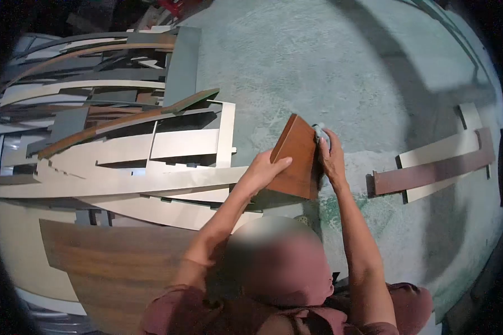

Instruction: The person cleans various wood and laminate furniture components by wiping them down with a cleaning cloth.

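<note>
A brown wood-look panel [297,153] with a raised folded edge is held tilted in front of me, above the floor. My left hand [265,170] is closed on its left side, thumb lying across the face and the other fingers hidden behind. At the panel's upper right edge, my right hand [332,152] is closed around a crumpled grey cloth [319,133], pressed against that edge. Just left of my left hand, the end of a long cream strip [207,181] reaches toward my wrist.
Many cream, grey and brown strips and panels lie piled on the left, including a grey sheet [182,67]. A wide wood-grain panel [123,251] lies at lower left. On the greenish floor [296,61] at right are a reddish-brown strip [430,172] and cream pieces [430,152].
</note>
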The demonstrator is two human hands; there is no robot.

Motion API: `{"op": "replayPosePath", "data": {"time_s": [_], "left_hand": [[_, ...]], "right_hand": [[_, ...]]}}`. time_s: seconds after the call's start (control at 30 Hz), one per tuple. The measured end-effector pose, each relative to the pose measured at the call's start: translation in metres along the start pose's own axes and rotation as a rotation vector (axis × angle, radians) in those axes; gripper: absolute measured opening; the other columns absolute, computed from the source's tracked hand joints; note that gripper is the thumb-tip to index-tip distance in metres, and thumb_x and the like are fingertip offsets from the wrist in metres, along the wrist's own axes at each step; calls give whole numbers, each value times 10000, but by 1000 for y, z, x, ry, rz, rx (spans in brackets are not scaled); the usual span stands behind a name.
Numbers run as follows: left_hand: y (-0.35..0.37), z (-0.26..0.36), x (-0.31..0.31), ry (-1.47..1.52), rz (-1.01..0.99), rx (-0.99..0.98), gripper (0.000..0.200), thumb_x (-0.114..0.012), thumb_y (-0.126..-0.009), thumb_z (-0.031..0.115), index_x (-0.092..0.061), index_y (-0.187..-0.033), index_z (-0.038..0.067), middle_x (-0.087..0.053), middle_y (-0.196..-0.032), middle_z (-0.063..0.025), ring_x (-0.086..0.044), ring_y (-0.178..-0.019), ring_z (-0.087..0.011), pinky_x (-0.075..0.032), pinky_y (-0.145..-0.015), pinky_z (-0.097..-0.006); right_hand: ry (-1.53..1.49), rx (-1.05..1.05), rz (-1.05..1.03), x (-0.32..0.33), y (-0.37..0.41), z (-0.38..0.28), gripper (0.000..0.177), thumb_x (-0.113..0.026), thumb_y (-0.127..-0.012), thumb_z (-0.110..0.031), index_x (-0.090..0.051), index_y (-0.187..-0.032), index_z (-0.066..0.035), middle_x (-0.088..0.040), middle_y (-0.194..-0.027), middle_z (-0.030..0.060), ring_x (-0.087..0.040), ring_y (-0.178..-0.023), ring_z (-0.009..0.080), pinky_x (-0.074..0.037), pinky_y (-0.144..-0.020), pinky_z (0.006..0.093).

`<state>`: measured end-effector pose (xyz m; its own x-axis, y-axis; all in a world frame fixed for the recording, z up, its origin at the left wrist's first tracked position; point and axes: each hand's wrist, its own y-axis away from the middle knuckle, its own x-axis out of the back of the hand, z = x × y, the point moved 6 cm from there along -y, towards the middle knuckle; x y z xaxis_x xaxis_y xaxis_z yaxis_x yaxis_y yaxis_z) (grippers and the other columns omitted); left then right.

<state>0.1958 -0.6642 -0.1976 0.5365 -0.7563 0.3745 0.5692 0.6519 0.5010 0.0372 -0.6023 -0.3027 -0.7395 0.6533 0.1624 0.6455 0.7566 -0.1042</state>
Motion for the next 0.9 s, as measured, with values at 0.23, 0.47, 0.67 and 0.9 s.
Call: {"op": "replayPosePath", "data": {"time_s": [0.23,0.47,0.67,0.9], "left_hand": [[37,-5,8,273,135,-78,372,-572,-800,236,-511,-1028,-51,-574,-933,-94,-522,-834,-127,-420,-739,-266],[61,-9,18,502,310,-81,411,-574,-802,245,-477,-1078,-42,-545,-1011,-95,-513,-916,-143,-406,-803,-280],[34,-34,4,808,443,-278,482,-496,-844,231,-316,-1225,-1,-442,-1152,-116,-453,-1051,-196,-376,-881,-327],[18,-55,-7,1008,425,-306,544,-504,-831,342,-319,-1214,3,-426,-1170,-118,-431,-1079,-212,-366,-880,-352]], "right_hand": [[100,-164,202,30,18,17,367,-391,-872,-282,-439,-1119,-15,-486,-1088,190,-455,-1027,341,-342,-876,355],[271,-355,-89,25,37,110,401,-323,-893,-326,-457,-1092,-4,-523,-1048,164,-500,-975,318,-379,-838,367],[-1558,-933,70,-65,65,39,442,-317,-891,-365,-452,-1110,-6,-550,-1048,115,-541,-944,242,-417,-871,382],[-1410,-686,-74,-72,72,-31,501,-537,-809,-340,-407,-1153,-1,-473,-1153,95,-461,-1039,191,-368,-908,352]]}}
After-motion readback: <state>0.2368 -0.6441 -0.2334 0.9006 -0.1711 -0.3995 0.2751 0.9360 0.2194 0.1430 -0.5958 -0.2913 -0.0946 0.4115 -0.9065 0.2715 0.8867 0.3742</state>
